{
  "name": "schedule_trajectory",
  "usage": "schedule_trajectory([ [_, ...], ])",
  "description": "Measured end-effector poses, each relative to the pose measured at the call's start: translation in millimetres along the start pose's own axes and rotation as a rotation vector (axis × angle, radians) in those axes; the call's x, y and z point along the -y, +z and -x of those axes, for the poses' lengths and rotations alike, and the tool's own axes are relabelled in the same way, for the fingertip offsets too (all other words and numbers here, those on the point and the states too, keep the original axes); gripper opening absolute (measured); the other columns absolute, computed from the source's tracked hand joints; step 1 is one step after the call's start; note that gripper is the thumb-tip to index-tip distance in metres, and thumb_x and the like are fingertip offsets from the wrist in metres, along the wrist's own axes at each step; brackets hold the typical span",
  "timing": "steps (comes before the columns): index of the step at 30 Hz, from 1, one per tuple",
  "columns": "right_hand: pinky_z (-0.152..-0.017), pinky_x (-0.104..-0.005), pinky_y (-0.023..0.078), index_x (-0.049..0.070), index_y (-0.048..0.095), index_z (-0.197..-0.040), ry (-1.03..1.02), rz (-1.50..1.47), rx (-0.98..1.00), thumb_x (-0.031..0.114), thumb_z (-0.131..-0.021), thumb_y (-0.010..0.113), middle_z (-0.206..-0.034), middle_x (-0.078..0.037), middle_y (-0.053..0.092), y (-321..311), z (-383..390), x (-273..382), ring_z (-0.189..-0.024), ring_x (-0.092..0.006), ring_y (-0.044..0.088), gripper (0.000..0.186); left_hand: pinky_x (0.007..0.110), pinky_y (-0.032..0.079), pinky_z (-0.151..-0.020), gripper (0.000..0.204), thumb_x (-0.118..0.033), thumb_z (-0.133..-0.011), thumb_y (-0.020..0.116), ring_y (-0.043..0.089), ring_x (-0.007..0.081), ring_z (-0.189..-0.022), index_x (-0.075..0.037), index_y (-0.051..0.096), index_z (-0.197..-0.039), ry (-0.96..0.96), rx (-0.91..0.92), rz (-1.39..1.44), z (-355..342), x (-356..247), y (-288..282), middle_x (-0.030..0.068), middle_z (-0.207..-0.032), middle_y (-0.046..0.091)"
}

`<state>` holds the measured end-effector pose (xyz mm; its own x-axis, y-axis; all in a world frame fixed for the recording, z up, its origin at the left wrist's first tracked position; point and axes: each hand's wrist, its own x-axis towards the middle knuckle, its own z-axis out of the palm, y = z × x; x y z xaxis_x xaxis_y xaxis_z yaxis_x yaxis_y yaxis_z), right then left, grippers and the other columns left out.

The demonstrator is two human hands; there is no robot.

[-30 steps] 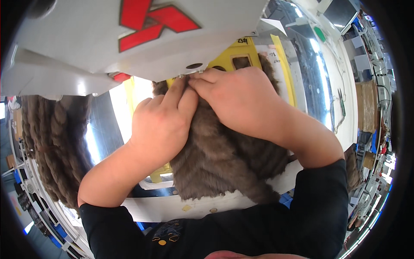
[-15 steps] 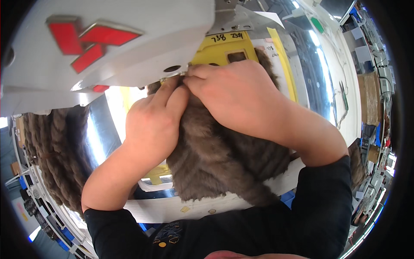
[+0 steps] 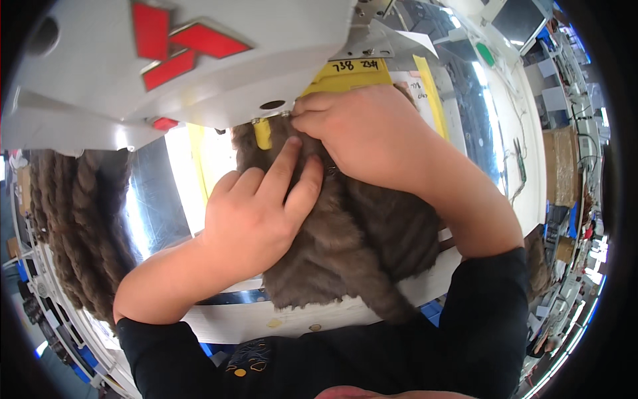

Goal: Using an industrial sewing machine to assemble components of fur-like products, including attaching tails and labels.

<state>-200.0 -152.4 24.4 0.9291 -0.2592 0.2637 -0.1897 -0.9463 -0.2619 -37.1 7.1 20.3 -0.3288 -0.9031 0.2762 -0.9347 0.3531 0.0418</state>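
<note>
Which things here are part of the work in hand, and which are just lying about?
In use:
- brown fur piece, flat under both hands
- left hand, pressing on the fur
- right hand, pinching the fur's edge at the machine
- white sewing machine head
- yellow tape strip

Lying about:
- brown fur pile
- cardboard box

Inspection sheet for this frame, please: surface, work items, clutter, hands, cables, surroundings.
Surface: shiny metal table with a white front edge, glare on it.
Work items: brown furry fabric piece lying under the white sewing machine head; a yellow guide at its top edge.
Clutter: a pile of similar brown furry pieces at the left; yellow taped labels behind the machine.
Hands: left hand pressed flat on the fabric; right hand pinching its top edge at the machine.
Cables: thin wires at the far right.
Surroundings: cardboard box, shelves at the right.
</note>
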Motion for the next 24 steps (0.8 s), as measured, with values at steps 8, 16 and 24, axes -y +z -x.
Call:
schedule_trajectory([
  [8,-0.075,-0.0372,0.057,0.006,0.075,-0.104,0.013,0.041,0.109,0.007,-0.084,0.060,-0.112,-0.003,0.075,-10,-7,0,-0.095,-0.0256,0.072,0.026,0.032,0.044,-0.058,0.054,-0.012,-0.078,0.059,0.057,0.0176,-0.066,0.001,0.063,-0.130,-0.021,0.006,-0.034,8,-2,4,0.0215,-0.133,0.067],
  [16,-0.077,-0.0378,0.058,0.009,0.078,-0.103,0.086,0.013,0.109,0.006,-0.084,0.060,-0.113,-0.002,0.076,-11,-9,2,-0.095,-0.0262,0.073,0.027,0.031,0.045,-0.058,0.050,-0.014,-0.077,0.059,0.057,0.0170,-0.066,0.001,0.064,-0.125,-0.032,-0.028,-0.006,10,-2,8,0.0214,-0.132,0.067],
  [24,-0.079,-0.0392,0.058,0.009,0.079,-0.104,0.106,0.060,0.110,0.006,-0.084,0.060,-0.110,-0.004,0.077,-10,-12,1,-0.097,-0.0276,0.072,0.028,0.032,0.047,-0.058,0.047,-0.013,-0.077,0.060,0.060,0.0173,-0.068,-0.001,0.065,-0.122,-0.062,-0.074,-0.034,9,-1,13,0.0180,-0.131,0.068],
])
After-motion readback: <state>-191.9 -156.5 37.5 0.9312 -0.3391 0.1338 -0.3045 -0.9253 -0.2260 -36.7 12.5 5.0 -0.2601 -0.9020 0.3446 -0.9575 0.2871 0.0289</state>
